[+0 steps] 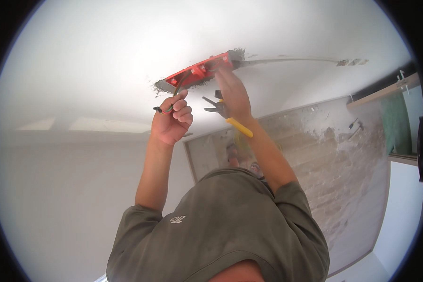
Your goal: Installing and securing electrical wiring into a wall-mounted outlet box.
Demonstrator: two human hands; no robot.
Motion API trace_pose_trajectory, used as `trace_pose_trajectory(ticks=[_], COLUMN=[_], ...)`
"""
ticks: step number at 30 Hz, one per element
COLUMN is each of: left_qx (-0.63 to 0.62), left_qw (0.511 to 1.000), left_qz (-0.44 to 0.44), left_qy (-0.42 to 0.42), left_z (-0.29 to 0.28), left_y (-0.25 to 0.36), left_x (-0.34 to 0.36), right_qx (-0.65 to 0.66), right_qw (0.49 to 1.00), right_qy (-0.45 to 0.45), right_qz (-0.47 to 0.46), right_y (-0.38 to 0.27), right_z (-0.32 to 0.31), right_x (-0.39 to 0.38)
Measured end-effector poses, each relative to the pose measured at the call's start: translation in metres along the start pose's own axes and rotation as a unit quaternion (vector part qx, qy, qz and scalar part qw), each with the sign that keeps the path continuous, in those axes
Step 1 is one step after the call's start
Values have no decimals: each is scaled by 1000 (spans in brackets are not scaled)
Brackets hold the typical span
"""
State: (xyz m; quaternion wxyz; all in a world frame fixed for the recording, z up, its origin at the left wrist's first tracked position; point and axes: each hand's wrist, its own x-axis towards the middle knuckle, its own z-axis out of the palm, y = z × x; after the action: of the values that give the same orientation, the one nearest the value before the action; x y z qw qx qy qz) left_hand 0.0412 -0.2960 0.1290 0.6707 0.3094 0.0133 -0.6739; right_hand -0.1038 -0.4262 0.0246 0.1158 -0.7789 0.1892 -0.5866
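Observation:
A red double electrical box point(199, 70) is set in the white wall, with rough grey mortar around its ends. Wires point(179, 84) come out of its left part and run down into my left hand point(172, 118). That hand is closed on them, and their dark, red and green ends stick out beside the thumb. My right hand point(235, 94) reaches up to the right part of the box, its fingertips at the opening. Yellow-handled pliers point(239, 127) are tucked in the right palm, jaws apart and pointing left. What the right fingertips touch is hard to make out.
A mortar-filled groove point(286, 59) runs right from the box to a rough patch point(352, 62). Below lies a dusty, stained floor point(315, 155), with small tools point(356, 127) on it. Green cloth point(396, 122) hangs at the far right.

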Motion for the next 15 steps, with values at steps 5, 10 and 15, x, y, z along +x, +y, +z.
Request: trace_pose_trajectory(ticks=[5, 10, 15], left_qx=[-22, -26, -19], left_qw=[1000, 1000, 1000], left_qz=[-5, 4, 6], left_qy=[-10, -10, 11], left_z=[-5, -8, -15], left_y=[0, 2, 5], left_x=[1, -2, 0], right_qx=[14, -40, -79], right_qw=[1000, 999, 993], right_qy=[2, -21, -48], right_qz=[-15, 26, 78], right_y=[-3, -15, -27], right_z=[12, 13, 21], right_x=[6, 16, 24])
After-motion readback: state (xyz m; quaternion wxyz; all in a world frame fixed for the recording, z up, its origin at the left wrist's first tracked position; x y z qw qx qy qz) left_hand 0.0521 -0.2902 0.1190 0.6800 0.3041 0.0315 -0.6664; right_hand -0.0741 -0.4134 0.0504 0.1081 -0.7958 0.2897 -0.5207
